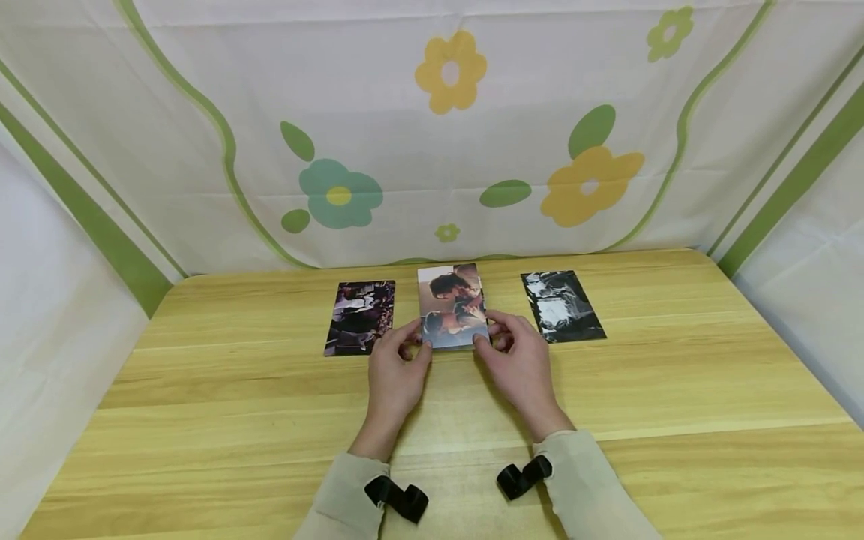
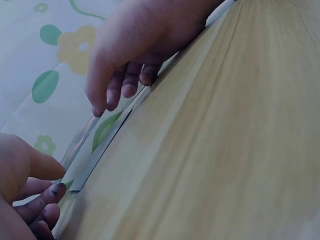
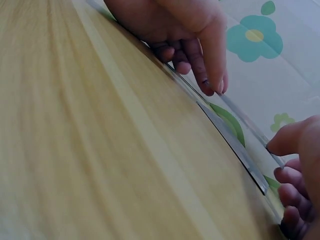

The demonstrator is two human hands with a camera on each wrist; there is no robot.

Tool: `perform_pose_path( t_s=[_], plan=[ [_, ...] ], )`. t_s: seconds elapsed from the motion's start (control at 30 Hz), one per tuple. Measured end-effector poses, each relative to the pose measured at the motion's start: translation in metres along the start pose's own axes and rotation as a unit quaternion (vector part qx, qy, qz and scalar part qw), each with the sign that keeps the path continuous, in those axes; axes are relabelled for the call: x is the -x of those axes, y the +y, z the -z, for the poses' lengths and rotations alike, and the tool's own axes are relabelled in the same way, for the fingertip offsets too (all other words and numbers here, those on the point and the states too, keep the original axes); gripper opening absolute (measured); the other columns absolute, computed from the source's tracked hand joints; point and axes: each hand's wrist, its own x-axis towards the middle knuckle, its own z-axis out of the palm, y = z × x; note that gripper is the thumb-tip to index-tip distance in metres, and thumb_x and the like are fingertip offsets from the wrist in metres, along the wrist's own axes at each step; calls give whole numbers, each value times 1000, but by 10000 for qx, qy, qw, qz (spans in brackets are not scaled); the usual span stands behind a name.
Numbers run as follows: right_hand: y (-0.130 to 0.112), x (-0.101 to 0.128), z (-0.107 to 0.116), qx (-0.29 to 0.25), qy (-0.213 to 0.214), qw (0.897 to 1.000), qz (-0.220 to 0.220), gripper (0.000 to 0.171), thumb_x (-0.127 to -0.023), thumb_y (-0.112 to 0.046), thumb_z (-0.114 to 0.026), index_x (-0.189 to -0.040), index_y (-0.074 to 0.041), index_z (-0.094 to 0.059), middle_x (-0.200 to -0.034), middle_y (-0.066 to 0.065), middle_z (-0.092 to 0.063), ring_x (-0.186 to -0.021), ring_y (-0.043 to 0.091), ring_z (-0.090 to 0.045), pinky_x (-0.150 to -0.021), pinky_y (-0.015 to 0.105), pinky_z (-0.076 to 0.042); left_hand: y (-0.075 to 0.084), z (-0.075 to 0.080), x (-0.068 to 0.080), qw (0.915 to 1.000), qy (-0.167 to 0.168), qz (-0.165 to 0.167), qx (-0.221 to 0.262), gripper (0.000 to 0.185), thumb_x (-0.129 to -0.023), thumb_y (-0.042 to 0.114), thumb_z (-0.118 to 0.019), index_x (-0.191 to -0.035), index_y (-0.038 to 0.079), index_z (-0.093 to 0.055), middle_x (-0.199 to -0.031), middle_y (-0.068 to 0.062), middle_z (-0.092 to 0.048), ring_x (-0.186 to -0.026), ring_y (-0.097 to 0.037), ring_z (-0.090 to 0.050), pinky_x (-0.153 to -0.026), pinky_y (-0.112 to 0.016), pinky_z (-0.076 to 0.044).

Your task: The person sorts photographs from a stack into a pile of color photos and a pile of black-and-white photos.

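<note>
Three photo prints are lined up at the far side of a wooden table (image 1: pixel 675 375). The middle photo (image 1: pixel 451 304) shows two people close together, and both hands hold it by its near corners. My left hand (image 1: pixel 417 342) pinches the lower left corner and my right hand (image 1: pixel 491 337) pinches the lower right. In the left wrist view the left hand (image 2: pixel 30 192) holds the photo's thin edge (image 2: pixel 97 150), with the right hand (image 2: pixel 125 65) beyond. In the right wrist view the right hand (image 3: pixel 295 175) holds the edge (image 3: pixel 235 140) opposite the left hand (image 3: pixel 185 35).
A dark photo (image 1: pixel 361 316) lies flat to the left, and a black-and-white photo (image 1: pixel 562 305) lies flat to the right. A white cloth with flowers and green stripes (image 1: pixel 445 150) hangs behind the table and along both sides. Black straps (image 1: pixel 398 496) wrap both wrists.
</note>
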Motion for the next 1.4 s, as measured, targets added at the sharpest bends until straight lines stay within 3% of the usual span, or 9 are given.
perform_pose_path(
  t_s=[0.23,0.7,1.4],
  plan=[
    [-5,2,1,-441,263,9983,260,43,-91,-9,-82,-133,-16,-74,-107,6,-70,-86,18,-58,-71,20,-48,8,4,0,9994,55,50,347,36,-91,-1,-78,-127,1,-77,-102,-15,-75,-77,-16,-50,-70,-23,-40],
    [-27,4,13,-852,493,9946,338,40,-92,-10,-83,-130,-17,-76,-107,8,-71,-87,17,-59,-71,21,-47,38,24,-4,9978,-32,216,623,37,-94,3,-76,-130,8,-78,-106,-12,-74,-84,-17,-51,-73,-26,-39],
    [-30,8,5,-1021,295,9938,338,42,-92,-7,-81,-133,-15,-75,-110,8,-70,-90,18,-61,-72,18,-49,32,30,-6,9951,7,436,891,37,-94,-2,-73,-130,7,-77,-110,-17,-72,-85,-16,-51,-72,-21,-41]
  ],
)
